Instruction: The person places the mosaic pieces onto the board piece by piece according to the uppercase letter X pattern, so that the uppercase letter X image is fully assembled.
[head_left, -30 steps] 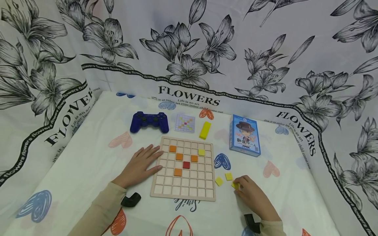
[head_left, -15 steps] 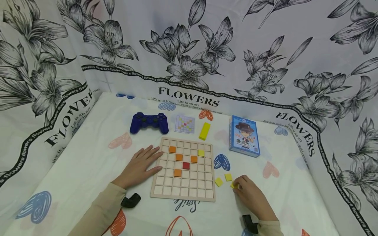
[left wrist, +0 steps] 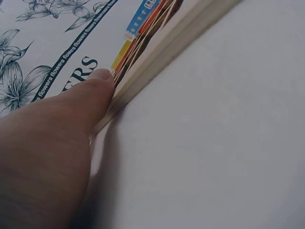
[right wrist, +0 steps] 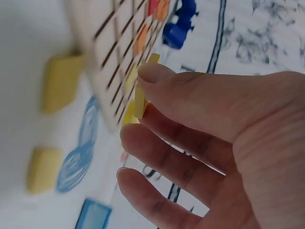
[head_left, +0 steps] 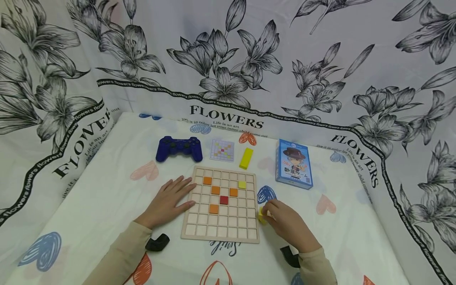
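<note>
A wooden grid board (head_left: pixel 223 230) lies in front of me, with several orange tiles, a red tile (head_left: pixel 223 200) and a yellow tile (head_left: pixel 242 185) in its squares. My left hand (head_left: pixel 167 202) rests flat at the board's left edge, fingers spread; the thumb touches the rim in the left wrist view. Just off the board's right edge, my right hand (head_left: pixel 288 221) pinches a yellow tile (right wrist: pixel 139 100) between thumb and index finger, above the table. Two more yellow tiles, a nearer one (right wrist: pixel 62 83) and another (right wrist: pixel 44 169), lie on the cloth, largely hidden by the hand in the head view.
Behind the board stand a blue game controller (head_left: pixel 179 149), a small printed pattern card (head_left: pixel 222 150) and a yellow bar (head_left: pixel 246 158). A blue card-game box (head_left: pixel 294 164) lies at the back right. Patterned cloth covers table and wall.
My right hand has picked up a yellow tile from the cloth and moved left with it towards the board's right edge. My left hand stays in place.
</note>
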Motion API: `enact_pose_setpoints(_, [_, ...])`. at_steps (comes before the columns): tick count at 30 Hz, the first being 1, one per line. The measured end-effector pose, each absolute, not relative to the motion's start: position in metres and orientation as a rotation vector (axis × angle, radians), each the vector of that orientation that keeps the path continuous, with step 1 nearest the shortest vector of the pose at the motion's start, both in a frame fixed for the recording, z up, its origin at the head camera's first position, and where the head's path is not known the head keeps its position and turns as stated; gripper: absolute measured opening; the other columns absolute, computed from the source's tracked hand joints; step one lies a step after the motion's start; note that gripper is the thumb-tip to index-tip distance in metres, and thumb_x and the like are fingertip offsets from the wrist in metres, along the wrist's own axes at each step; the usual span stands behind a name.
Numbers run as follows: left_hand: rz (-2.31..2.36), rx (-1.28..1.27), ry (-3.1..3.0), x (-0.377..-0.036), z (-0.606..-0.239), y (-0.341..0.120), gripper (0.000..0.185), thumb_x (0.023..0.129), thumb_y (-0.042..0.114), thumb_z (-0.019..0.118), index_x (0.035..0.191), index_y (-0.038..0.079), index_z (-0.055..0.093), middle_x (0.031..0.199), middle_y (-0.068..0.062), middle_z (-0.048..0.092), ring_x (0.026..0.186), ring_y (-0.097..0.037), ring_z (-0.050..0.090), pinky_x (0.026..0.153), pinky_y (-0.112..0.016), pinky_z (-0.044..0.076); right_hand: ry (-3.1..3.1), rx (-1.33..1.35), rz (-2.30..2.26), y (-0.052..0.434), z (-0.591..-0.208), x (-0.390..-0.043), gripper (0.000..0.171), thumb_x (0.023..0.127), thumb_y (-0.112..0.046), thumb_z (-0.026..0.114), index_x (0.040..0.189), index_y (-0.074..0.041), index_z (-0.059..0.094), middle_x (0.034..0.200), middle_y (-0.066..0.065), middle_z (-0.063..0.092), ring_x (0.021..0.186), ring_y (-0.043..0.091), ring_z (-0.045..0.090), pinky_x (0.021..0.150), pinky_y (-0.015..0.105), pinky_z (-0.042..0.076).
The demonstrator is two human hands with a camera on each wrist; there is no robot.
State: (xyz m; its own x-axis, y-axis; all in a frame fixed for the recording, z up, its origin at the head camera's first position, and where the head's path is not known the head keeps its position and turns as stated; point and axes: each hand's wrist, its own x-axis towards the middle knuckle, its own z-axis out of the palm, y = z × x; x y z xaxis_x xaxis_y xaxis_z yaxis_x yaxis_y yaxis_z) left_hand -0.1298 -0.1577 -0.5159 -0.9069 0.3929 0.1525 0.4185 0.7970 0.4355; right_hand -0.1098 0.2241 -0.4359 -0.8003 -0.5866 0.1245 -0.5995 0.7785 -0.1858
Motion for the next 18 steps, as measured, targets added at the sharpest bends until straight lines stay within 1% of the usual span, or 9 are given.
enact_pose_setpoints(5, [-0.736,-0.668,-2.919,-0.13,-0.515,-0.158,0.063,0.094,0.056,0.049,0.147,0.022,0.041,0.155,-0.001,0.033,0.146,-0.026,0.021,0.12,-0.045,0.009,-2.869,1.132,0.28,0.195,-0.43,-0.12,0.018,0.081,-0.013,0.077,0.095,-0.017,0.066,0.098,-0.008,0.062,0.081,0.004,0.059,0.072,0.021,0.055])
enact_pose_setpoints(11, [-0.752,-0.672,-2.933,-0.129,-0.515,-0.157,0.064,0.094,0.057,0.048,0.147,0.022,0.041,0.155,-0.002,0.032,0.146,-0.027,0.02,0.12,-0.046,0.009,-2.946,1.232,0.377,0.173,-0.436,-0.124,0.016,0.086,-0.017,0.073,0.1,-0.018,0.066,0.101,-0.007,0.064,0.086,0.006,0.059,0.079,0.021,0.055])
enact_pose_setpoints(15, [-0.751,-0.661,-2.939,-0.129,-0.514,-0.157,0.064,0.094,0.057,0.047,0.147,0.022,0.04,0.156,-0.001,0.031,0.146,-0.026,0.019,0.12,-0.045,0.008,-2.912,1.283,0.414,0.167,-0.444,-0.128,0.017,0.085,-0.017,0.074,0.101,-0.017,0.067,0.1,-0.008,0.064,0.088,0.006,0.06,0.082,0.02,0.054])
enact_pose_setpoints(18, [-0.75,-0.656,-2.943,-0.129,-0.512,-0.158,0.064,0.094,0.057,0.047,0.148,0.022,0.039,0.156,0.0,0.031,0.147,-0.025,0.019,0.12,-0.045,0.008,-2.879,1.313,0.423,0.163,-0.449,-0.131,0.016,0.085,-0.018,0.074,0.1,-0.016,0.068,0.098,-0.008,0.064,0.087,0.006,0.061,0.081,0.019,0.054])
